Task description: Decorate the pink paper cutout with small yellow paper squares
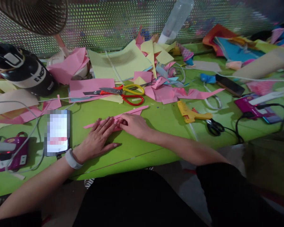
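Note:
Pink folded paper [134, 111] lies slantwise on the green table [132, 151] under both hands. My left hand [99, 137] rests flat on its left part, fingers spread, with a pale band on the wrist. At the paper's middle, my right hand [133, 124] is closed in a pinch, its fingertips on the pink paper beside my left fingertips. Just beyond the hands lie scissors with red and yellow handles [132, 90], partly over pink sheets [91, 85].
A lit phone [58, 132] and a purple power strip [23, 154] are at left, near a black bottle [35, 74]. At right lie a yellow glue gun [189, 113], black-handled scissors [215, 126] and another purple power strip [248, 107]. Paper scraps [165, 91] cover the back.

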{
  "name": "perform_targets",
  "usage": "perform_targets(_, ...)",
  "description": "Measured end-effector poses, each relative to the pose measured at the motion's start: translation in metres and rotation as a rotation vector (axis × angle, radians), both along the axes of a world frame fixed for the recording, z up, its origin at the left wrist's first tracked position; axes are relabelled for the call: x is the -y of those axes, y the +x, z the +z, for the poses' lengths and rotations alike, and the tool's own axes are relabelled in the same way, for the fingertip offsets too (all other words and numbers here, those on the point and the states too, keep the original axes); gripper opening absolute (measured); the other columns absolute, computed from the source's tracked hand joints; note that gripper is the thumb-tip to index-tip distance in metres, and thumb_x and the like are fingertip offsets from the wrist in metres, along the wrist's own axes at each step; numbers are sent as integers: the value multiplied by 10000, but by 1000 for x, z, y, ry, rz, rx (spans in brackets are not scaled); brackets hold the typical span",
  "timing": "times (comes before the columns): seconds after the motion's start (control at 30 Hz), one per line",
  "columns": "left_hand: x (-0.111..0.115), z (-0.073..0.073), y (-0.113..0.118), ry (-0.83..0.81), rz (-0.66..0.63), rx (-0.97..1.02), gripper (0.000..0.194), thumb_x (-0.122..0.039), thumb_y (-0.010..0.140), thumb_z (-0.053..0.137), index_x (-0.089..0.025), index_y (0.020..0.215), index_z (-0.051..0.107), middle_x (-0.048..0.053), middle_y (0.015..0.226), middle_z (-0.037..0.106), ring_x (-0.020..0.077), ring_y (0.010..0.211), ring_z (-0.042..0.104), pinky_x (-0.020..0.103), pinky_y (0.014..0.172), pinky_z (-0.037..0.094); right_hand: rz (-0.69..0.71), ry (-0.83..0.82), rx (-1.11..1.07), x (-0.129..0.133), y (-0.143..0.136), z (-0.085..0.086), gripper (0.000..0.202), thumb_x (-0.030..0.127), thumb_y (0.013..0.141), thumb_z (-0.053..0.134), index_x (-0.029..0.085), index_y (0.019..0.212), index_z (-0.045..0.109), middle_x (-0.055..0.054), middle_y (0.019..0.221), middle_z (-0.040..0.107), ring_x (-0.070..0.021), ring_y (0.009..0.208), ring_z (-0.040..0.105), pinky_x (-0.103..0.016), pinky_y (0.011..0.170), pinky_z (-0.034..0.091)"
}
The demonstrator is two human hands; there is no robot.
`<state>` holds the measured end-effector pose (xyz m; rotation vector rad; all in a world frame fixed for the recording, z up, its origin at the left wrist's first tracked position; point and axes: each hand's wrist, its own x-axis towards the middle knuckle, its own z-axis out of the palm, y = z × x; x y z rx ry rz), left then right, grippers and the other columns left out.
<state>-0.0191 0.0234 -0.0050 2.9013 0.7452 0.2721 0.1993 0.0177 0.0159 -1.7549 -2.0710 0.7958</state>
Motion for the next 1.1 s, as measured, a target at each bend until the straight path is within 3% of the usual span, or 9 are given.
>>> perform_targets(0.2, 0, 10, 2, 92, -11, 70, 808, -510, 962, 543, -156, 1593, 184, 160, 1567, 410, 312, 1472, 354, 566, 1247, 166, -1, -61, 3, -3, 1, 3, 108, 271, 909, 663, 181, 965, 647, -39, 868, 745, -175, 739, 677, -319, 631, 486)
perform_targets(0.37, 2, 13, 0, 123, -127, 175, 549, -334, 977, 569, -135, 1473, 446, 143, 1366, 635, 266, 1293, 587, 479, 1134, 444, -11, -79, 1, -5, 2, 4, 108, 293, 903, 665, 194, 938, 640, -44, 870, 751, -186, 754, 681, -317, 620, 470)
perform_targets(0.53, 5, 8, 0, 170, -123, 169, 483, -326, 983, 558, -96, 1406, 517, 160, 1298, 676, 278, 1180, 667, 440, 980, 579, -2, -73, -11, -5, 2, 3, 84, 277, 924, 639, 194, 917, 634, -32, 847, 747, -168, 735, 668, -309, 636, 467)
perform_targets(0.83, 5, 7, 2, 163, -92, 104, 507, -416, 990, 533, -70, 1360, 554, 170, 1303, 671, 297, 1197, 654, 456, 1014, 556, 12, -44, -151, -6, 9, 0, 100, 253, 925, 600, 183, 931, 671, -40, 864, 748, -154, 729, 665, -304, 653, 495)
perform_targets(0.97, 6, 7, 1, 104, -75, 74, 564, -439, 994, 515, -87, 1434, 488, 186, 1375, 617, 303, 1285, 591, 476, 1073, 506, 57, 116, -136, -2, 24, -1, 163, 254, 945, 574, 168, 967, 712, -63, 931, 737, -162, 777, 656, -309, 682, 501)
perform_targets(1.1, 6, 5, 2, 140, -65, 45, 605, -485, 996, 486, -75, 1440, 476, 196, 1396, 597, 316, 1299, 577, 480, 1093, 483, 251, 382, -5, 8, 43, -9, 211, 255, 965, 554, 171, 1020, 740, -88, 1001, 718, -206, 914, 638, -360, 799, 515)
